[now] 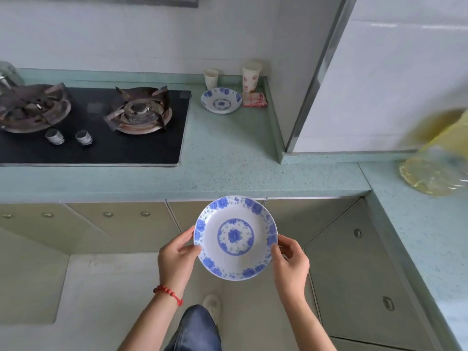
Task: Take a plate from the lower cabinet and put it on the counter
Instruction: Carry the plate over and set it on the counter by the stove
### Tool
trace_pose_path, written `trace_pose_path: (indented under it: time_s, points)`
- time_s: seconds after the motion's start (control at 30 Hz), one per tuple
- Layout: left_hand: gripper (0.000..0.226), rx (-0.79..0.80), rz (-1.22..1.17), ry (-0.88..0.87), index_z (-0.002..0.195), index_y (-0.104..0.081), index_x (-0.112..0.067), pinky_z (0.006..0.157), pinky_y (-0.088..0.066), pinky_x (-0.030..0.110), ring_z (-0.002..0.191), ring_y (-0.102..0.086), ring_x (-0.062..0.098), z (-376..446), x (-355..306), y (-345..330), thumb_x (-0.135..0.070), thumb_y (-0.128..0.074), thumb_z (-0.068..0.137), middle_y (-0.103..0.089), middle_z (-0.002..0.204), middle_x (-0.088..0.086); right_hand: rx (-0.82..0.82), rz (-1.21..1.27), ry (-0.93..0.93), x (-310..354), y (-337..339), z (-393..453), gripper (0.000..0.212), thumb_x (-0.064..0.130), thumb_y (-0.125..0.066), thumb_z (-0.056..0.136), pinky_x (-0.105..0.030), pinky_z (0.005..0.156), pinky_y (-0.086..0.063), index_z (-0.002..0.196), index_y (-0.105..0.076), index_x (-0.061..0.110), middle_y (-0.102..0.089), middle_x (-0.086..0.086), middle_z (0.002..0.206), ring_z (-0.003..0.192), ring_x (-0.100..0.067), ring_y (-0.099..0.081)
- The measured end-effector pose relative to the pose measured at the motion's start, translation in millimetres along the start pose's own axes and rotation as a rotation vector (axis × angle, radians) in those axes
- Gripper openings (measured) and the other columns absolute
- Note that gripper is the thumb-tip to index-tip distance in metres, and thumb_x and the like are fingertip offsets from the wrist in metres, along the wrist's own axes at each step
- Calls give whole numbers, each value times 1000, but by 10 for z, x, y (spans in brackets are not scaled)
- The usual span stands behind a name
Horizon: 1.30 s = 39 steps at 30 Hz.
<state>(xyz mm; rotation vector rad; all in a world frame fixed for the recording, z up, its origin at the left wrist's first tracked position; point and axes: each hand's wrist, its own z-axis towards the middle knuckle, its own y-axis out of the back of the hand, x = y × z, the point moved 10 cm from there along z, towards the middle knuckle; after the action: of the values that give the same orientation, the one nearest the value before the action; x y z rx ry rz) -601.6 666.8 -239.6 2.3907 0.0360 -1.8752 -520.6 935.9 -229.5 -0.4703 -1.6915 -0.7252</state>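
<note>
A white plate with blue flowers (235, 238) is held level in the air in front of the lower cabinet doors (126, 224), just below the counter's front edge. My left hand (176, 259) grips its left rim, thumb on top. My right hand (291, 259) grips its right rim the same way. The pale green counter (228, 158) runs across the view above the plate. The cabinet doors appear closed.
A second blue-flowered plate (221, 100) lies at the counter's back corner, beside two paper cups (250, 76) and a folded red-checked cloth (254, 100). A black gas hob (93, 125) fills the left. A bottle of yellow oil (435, 171) stands on the right counter wing.
</note>
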Motion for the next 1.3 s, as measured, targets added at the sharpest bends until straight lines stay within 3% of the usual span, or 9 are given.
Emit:
trace_pose_path:
  time_s: [0.13, 0.3, 0.5, 0.6, 0.67, 0.77, 0.9, 1.0, 1.3]
  points:
    - [55, 46, 32, -14, 99, -70, -32, 73, -57, 24, 88, -68, 3, 627, -192, -89, 13, -57, 69, -71, 90, -27, -31, -3, -15, 130, -334, 388, 22, 6, -62, 80, -18, 62, -50, 81, -64, 29, -70, 8, 82, 77, -8, -65]
    - [55, 48, 50, 4, 98, -70, -34, 71, -56, 18, 84, -67, -1, 1167, -313, -231, 12, -58, 70, -71, 88, -29, -34, -27, -24, 239, -623, 825, 25, 6, -62, 81, -7, 58, -49, 81, -62, 31, -69, 10, 80, 72, 4, -62]
    - [59, 25, 65, 35, 88, -68, -45, 66, -56, 17, 82, -68, -1, 1715, -332, -429, 11, -59, 71, -71, 85, -29, 9, -65, -34, 237, -939, 1423, 24, 7, -62, 81, -18, 63, -50, 82, -62, 31, -69, 9, 80, 72, 3, -62]
    - [56, -19, 48, 63, 92, -68, -40, 68, -57, 23, 83, -69, 2, 1937, -307, -528, 11, -60, 71, -72, 85, -26, 44, -84, -20, 242, -1097, 1747, 26, 6, -62, 80, -8, 58, -47, 80, -61, 32, -68, 12, 78, 69, 5, -61]
    - [56, -39, 36, 77, 93, -68, -38, 64, -56, 19, 81, -68, 0, 2063, -316, -606, 13, -59, 71, -72, 82, -28, 79, -94, -8, 243, -1197, 1965, 23, 4, -61, 81, -3, 53, -44, 82, -62, 27, -67, 13, 77, 67, 7, -60]
    - [52, -70, 28, 105, 101, -70, -29, 68, -57, 23, 82, -69, 2, 2263, -313, -688, 12, -59, 71, -73, 85, -24, 120, -121, 2, 223, -1332, 2279, 14, 4, -61, 83, -3, 53, -44, 88, -64, 16, -66, 12, 77, 68, 7, -60]
    - [52, -104, 35, 143, 93, -71, -37, 72, -57, 31, 84, -70, 8, 2534, -264, -769, 10, -58, 73, -75, 87, -16, 179, -150, -16, 175, -1558, 2587, 11, 7, -61, 84, -12, 55, -49, 93, -65, 14, -67, 10, 79, 69, 3, -63]
    - [51, -106, 29, 159, 94, -71, -35, 74, -57, 33, 85, -70, 10, 2718, -202, -816, 10, -58, 73, -75, 88, -14, 178, -179, -3, 160, -1684, 2750, 12, 6, -61, 84, -2, 51, -44, 91, -65, 15, -66, 13, 76, 70, 9, -61]
    - [46, -93, 18, 222, 106, -68, -22, 68, -58, 23, 81, -70, 7, 3185, -31, -874, 12, -59, 76, -75, 82, -17, 159, -264, -44, 27, -1966, 3044, 13, 9, -61, 83, 0, 51, -43, 91, -65, 19, -64, 21, 77, 72, 14, -59]
